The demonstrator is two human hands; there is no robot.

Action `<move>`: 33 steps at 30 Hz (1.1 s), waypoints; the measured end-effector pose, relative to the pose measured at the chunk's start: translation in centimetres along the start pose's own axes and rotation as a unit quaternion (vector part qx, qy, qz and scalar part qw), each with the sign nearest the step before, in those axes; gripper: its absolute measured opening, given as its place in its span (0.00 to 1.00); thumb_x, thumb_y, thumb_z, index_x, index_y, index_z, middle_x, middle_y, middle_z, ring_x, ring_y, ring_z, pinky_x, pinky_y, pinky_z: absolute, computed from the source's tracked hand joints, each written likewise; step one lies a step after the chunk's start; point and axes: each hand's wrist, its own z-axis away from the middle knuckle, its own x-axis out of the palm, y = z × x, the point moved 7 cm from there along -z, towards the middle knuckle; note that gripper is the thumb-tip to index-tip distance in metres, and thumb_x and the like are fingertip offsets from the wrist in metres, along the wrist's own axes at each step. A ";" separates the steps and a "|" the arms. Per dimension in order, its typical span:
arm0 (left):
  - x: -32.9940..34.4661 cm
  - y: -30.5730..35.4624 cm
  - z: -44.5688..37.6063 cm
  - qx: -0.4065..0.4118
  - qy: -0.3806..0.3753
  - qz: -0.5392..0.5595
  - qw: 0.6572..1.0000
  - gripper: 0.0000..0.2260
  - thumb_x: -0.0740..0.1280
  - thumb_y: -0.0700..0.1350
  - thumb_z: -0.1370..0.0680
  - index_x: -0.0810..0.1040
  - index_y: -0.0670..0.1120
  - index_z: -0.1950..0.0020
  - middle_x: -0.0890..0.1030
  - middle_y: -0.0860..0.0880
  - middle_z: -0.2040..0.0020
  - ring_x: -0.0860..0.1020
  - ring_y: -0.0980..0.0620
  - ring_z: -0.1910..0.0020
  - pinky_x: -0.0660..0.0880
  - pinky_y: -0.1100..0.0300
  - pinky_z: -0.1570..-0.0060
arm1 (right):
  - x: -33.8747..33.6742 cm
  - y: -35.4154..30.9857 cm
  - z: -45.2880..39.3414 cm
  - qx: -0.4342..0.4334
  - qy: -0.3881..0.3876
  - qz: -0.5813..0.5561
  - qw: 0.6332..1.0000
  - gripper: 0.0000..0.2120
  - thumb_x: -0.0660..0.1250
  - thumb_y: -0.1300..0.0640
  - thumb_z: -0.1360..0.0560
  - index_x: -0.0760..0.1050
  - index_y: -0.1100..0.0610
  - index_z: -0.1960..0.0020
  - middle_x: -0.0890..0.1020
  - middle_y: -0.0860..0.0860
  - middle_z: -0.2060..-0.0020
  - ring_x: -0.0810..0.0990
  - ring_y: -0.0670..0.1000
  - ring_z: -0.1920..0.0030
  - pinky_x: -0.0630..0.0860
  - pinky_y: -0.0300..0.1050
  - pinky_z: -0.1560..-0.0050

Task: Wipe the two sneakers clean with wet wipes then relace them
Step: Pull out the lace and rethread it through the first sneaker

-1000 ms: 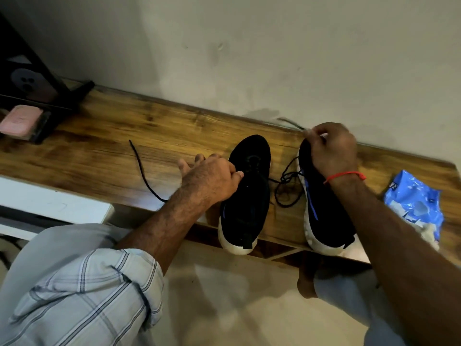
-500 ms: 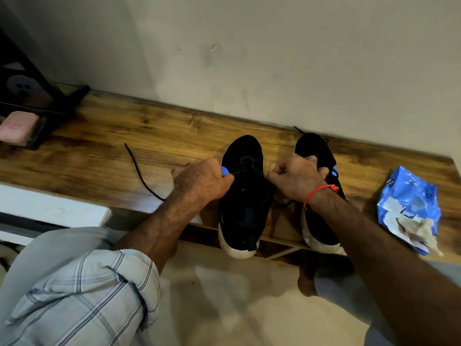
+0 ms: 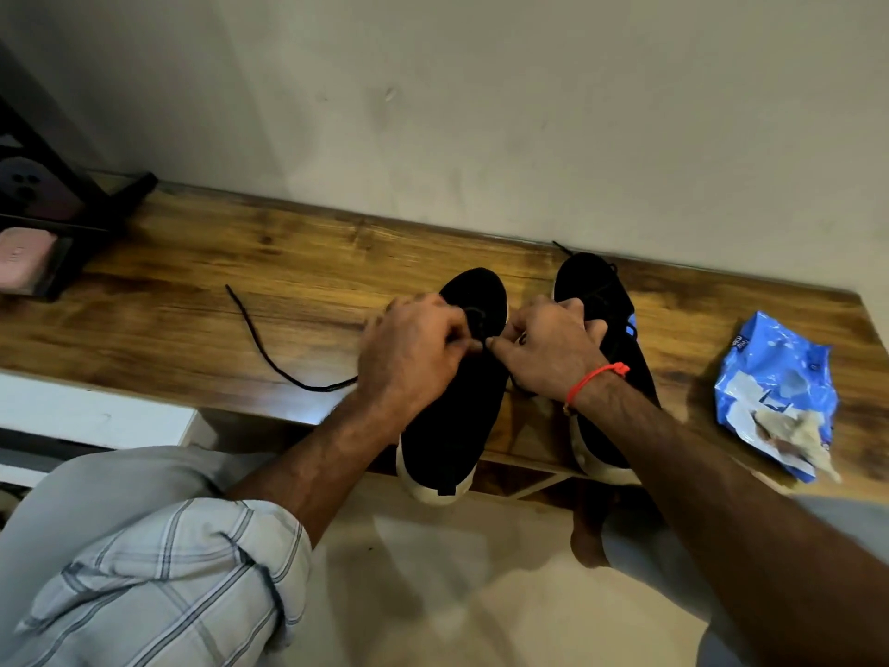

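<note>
Both hands meet over left sneaker (image 3: 452,406); left hand (image 3: 413,349), right hand (image 3: 548,351) pinch lace (image 3: 269,349). Sneaker axis 12–6; loose lace tail trails toward 9.

- Wooden worktop (image 3: 202,262), dark-grained brown, set against a pale wall.
- Left sneaker (image 3: 457,416), black with white sole, resting near the middle, heel overhanging the front edge.
- Right sneaker (image 3: 606,300) just beside it, black with blue accents, heel also past the edge.
- Loose black lace (image 3: 260,344) curving across bare wood to the left.
- Crumpled blue wipes packet (image 3: 774,382) far right, used wipes (image 3: 789,426) on top.
- Black stand (image 3: 86,219) at far left.
</note>
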 end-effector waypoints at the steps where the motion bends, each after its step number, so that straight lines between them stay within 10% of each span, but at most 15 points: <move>1: -0.3 -1.5 -0.3 -0.085 0.009 0.080 0.993 0.07 0.71 0.56 0.22 0.78 0.57 0.57 0.79 0.58 0.49 0.77 0.54 0.48 0.74 0.53 0.51 | -0.1 0.1 0.0 0.001 0.001 0.004 1.000 0.14 0.67 0.44 0.24 0.76 0.48 0.66 0.75 0.46 0.46 0.64 0.56 0.37 0.57 0.53 0.46; 4: -1.0 -4.6 -0.7 -0.204 0.050 0.200 0.957 0.05 0.70 0.48 0.20 0.77 0.55 0.55 0.81 0.55 0.51 0.80 0.51 0.48 0.76 0.54 0.54 | -0.1 0.3 -0.2 -0.004 0.003 0.008 1.000 0.15 0.66 0.44 0.24 0.75 0.48 0.67 0.75 0.46 0.47 0.65 0.55 0.38 0.58 0.53 0.45; 9: -0.2 -0.1 -0.4 0.038 -0.022 0.008 0.999 0.16 0.65 0.51 0.18 0.75 0.61 0.31 0.73 0.59 0.32 0.68 0.51 0.33 0.63 0.49 0.41 | -0.1 -0.4 0.0 -0.021 0.008 0.032 0.999 0.12 0.66 0.43 0.23 0.78 0.49 0.61 0.72 0.47 0.49 0.65 0.56 0.40 0.59 0.53 0.48; 13: 0.5 1.1 -0.1 0.081 -0.052 -0.115 0.989 0.09 0.66 0.58 0.20 0.82 0.61 0.41 0.75 0.62 0.34 0.65 0.51 0.34 0.58 0.49 0.44 | -0.1 -0.5 -0.1 -0.018 0.010 0.037 0.999 0.11 0.66 0.43 0.23 0.78 0.47 0.61 0.72 0.46 0.50 0.65 0.55 0.40 0.60 0.53 0.47; 20: -5.8 -5.7 -1.7 -0.153 0.104 -0.006 0.983 0.06 0.67 0.54 0.19 0.79 0.55 0.45 0.79 0.52 0.41 0.72 0.47 0.39 0.65 0.46 0.40 | 0.1 0.0 -0.1 -0.007 0.015 0.017 1.000 0.14 0.66 0.44 0.24 0.75 0.49 0.65 0.74 0.46 0.50 0.66 0.55 0.40 0.57 0.53 0.48; 24: -3.4 -1.5 -1.0 -0.011 0.011 -0.035 0.999 0.19 0.68 0.59 0.22 0.73 0.63 0.31 0.67 0.55 0.24 0.61 0.45 0.27 0.61 0.42 0.36 | 0.0 -0.2 -0.2 -0.008 0.015 0.018 1.000 0.13 0.66 0.44 0.24 0.76 0.48 0.65 0.73 0.46 0.50 0.66 0.55 0.39 0.59 0.54 0.47; 28: 0.0 1.0 -0.2 0.055 -0.080 -0.128 0.987 0.11 0.68 0.60 0.22 0.81 0.63 0.40 0.68 0.60 0.26 0.60 0.47 0.28 0.59 0.44 0.40 | 0.0 -0.3 -0.2 -0.008 0.020 0.017 1.000 0.13 0.66 0.43 0.24 0.75 0.47 0.65 0.74 0.46 0.50 0.66 0.56 0.39 0.60 0.55 0.45; 33: -5.3 -3.7 -1.7 -0.107 0.066 -0.066 0.990 0.07 0.68 0.58 0.22 0.81 0.59 0.47 0.77 0.55 0.35 0.68 0.45 0.34 0.60 0.45 0.42 | 0.1 0.0 -0.3 -0.006 0.026 0.010 1.000 0.14 0.65 0.42 0.23 0.78 0.49 0.63 0.76 0.46 0.48 0.66 0.55 0.38 0.57 0.54 0.46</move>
